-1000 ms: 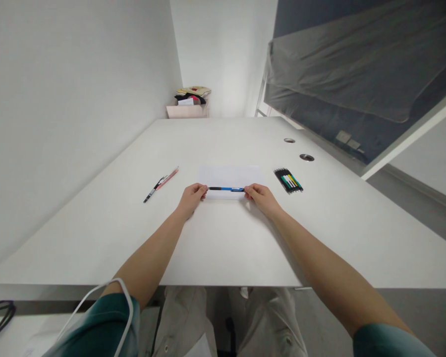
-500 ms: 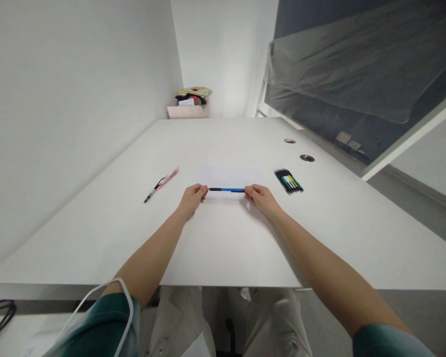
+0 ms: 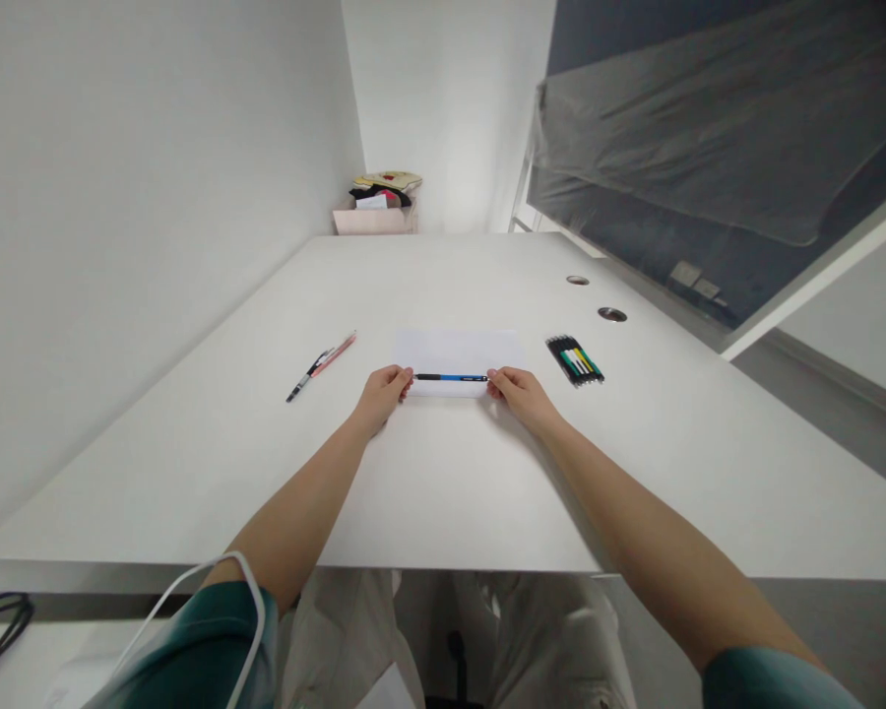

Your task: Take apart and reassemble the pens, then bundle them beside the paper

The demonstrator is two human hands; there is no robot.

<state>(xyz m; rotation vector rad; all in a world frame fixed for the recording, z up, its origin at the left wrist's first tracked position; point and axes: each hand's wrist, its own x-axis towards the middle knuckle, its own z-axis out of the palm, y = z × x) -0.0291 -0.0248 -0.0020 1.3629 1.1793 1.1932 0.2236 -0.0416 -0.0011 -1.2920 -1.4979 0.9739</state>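
A blue pen with a black grip section [image 3: 454,377] is held level between both hands, over a white sheet of paper [image 3: 458,349]. My left hand [image 3: 385,394] pinches its left end, where the black part is. The right end sits between the thumb and fingers of my right hand [image 3: 518,392]. Left of the hands, a black-and-white pen [image 3: 307,378] and a pink pen [image 3: 335,355] lie at a slant, touching. To the right lies a flat row of several black pens [image 3: 574,360] with green, white and yellow parts.
The white table [image 3: 443,492] meets a wall on the left. A pink box [image 3: 371,222] with cloth-like items stands beyond its far edge. Two round holes [image 3: 612,314] [image 3: 577,281] are at the right. A white cable [image 3: 246,571] crosses my left arm.
Between my hands, the blue pen has turned slightly about its length; its clip no longer shows along the lower edge. My legs under the table have moved a little apart.
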